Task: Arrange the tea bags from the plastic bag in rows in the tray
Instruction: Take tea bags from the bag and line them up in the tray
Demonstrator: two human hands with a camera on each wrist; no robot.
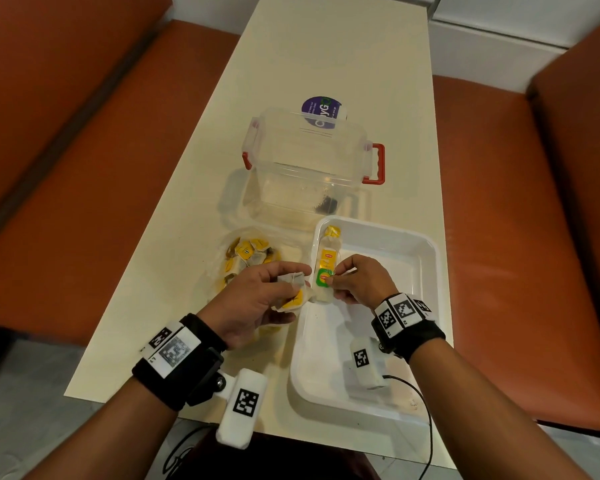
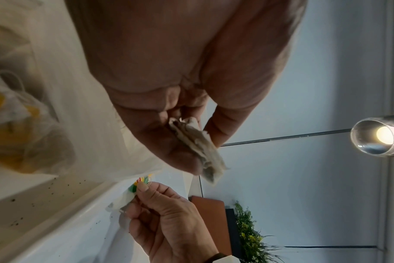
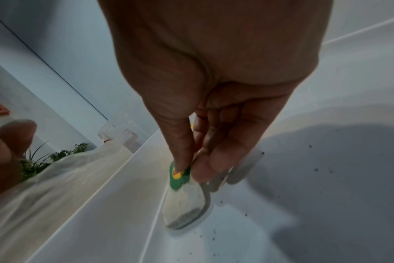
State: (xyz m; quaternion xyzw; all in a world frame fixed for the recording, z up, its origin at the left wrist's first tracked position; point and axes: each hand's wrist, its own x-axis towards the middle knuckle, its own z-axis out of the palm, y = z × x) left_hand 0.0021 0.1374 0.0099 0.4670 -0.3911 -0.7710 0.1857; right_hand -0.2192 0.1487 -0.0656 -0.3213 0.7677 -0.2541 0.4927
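A tea bag with a green tag [image 1: 323, 278] is at the left wall of the white tray [image 1: 426, 258], just in front of two yellow-tagged tea bags [image 1: 329, 255] lined up along that wall. The right hand [image 1: 355, 284] pinches the green tag with thumb and finger. The right wrist view shows what the head view cannot: the bag's bottom end touches the tray floor, and small dark specks lie on that floor.

The left hand [image 1: 253, 306] holds a bunch of tea bags [image 1: 293, 289], just left of the tray. In the left wrist view they look like a flat stack squeezed between thumb and fingers [image 2: 184, 153].

The plastic bag [image 1: 246, 259] with more yellow-tagged tea bags lies on the worktop [image 1: 312, 57], left of the tray and beyond the left hand.

Farther back stands a clear plastic box [image 1: 305, 168] with red handles. Behind it is a purple round lid [image 1: 321, 109]. The left wrist view alone shows a glowing lamp [image 2: 380, 137] and a green plant [image 2: 250, 231].
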